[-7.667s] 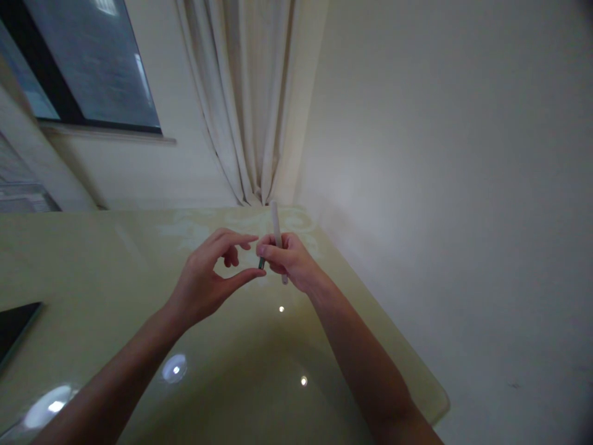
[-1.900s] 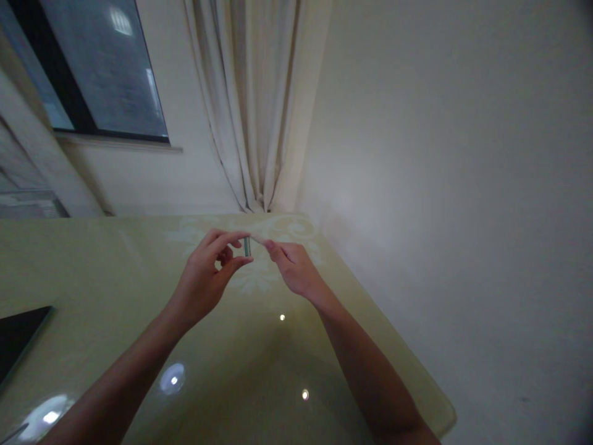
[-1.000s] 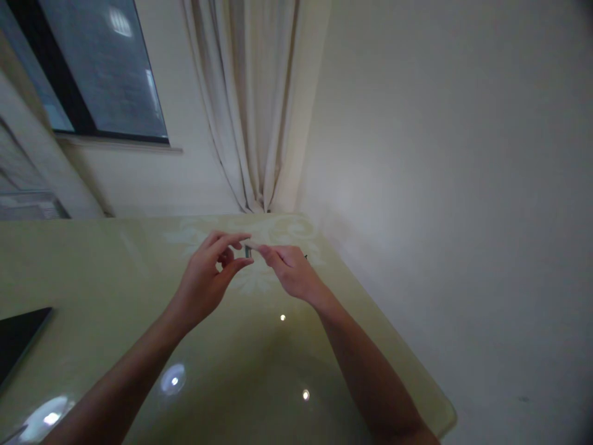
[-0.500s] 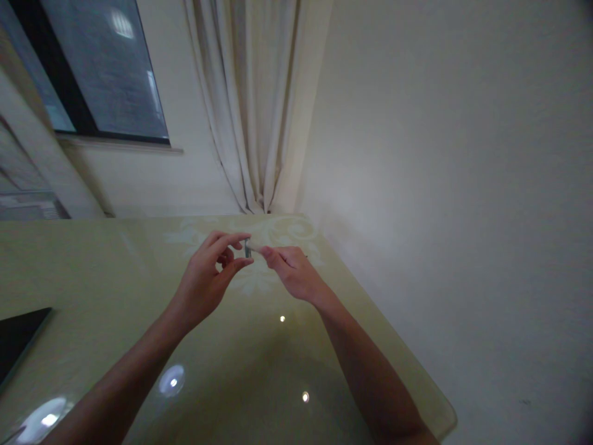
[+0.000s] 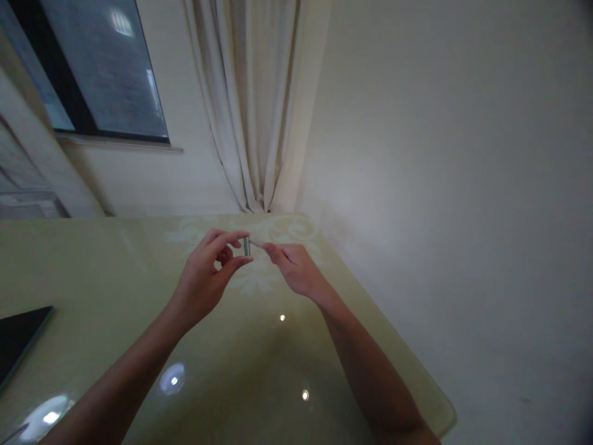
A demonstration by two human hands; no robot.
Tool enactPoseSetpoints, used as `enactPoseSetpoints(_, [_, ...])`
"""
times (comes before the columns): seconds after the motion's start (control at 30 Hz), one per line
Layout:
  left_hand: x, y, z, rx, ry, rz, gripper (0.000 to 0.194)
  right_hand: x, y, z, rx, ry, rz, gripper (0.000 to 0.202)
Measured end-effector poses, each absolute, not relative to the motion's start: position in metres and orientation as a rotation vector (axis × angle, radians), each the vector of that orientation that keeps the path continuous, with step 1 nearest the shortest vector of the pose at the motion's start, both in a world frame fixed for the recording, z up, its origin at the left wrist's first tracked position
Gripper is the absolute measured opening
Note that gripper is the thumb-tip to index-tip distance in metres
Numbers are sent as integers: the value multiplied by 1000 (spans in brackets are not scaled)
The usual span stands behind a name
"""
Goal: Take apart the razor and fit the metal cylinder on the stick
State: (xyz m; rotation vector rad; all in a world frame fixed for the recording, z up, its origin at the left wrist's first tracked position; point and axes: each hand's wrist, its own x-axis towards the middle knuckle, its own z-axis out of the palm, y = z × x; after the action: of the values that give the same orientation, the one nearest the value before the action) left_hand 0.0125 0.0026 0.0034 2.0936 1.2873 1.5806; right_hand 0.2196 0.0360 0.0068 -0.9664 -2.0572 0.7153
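My left hand (image 5: 206, 267) pinches a small matchbox (image 5: 246, 247) by its two ends, between the thumb below and the index finger above. The box stands on end in the air over the table, one narrow side turned to the right. My right hand (image 5: 297, 269) is closed on a thin pale matchstick (image 5: 256, 243), gripped between thumb and bent fingers. The stick points left and its far tip meets or nearly meets the upper part of the box's side. No flame shows.
Below the hands lies a glossy pale green table (image 5: 222, 371) with light reflections. At its left is a dark flat object (image 5: 23, 337). Past the far edge hang curtains (image 5: 250, 111) near a window (image 5: 106, 68). A plain wall (image 5: 440, 185) runs along the right edge.
The matchstick, blurred at the middle of the box's side before, now sits nearer its upper end. My right hand has shifted slightly up and right; the left hand is nearly still.
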Motion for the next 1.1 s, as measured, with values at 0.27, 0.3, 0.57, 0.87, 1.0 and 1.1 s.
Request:
enactPoseSetpoints(0.27, [15, 3, 4, 2087, 1277, 1595, 30, 218, 32, 8, -896, -2093, 761, 63])
enactPoseSetpoints(0.3, [15, 3, 4, 2091, 1277, 1599, 29, 218, 33, 8, -913, -2079, 738, 63])
enactPoseSetpoints(0.57, [15, 1, 5, 2080, 1285, 1592, 29, 219, 32, 9, -893, -2099, 797, 63])
enactPoseSetpoints(0.87, [13, 2, 5, 2091, 1285, 1597, 30, 222, 33, 11, -866, -2106, 839, 62])
enactPoseSetpoints(1.0, [13, 3, 5, 2090, 1292, 1597, 29, 222, 34, 9, -931, -2069, 751, 63])
enactPoseSetpoints(1.1, [13, 4, 3, 2077, 1281, 1585, 29, 220, 33, 9, -900, -2093, 817, 63])
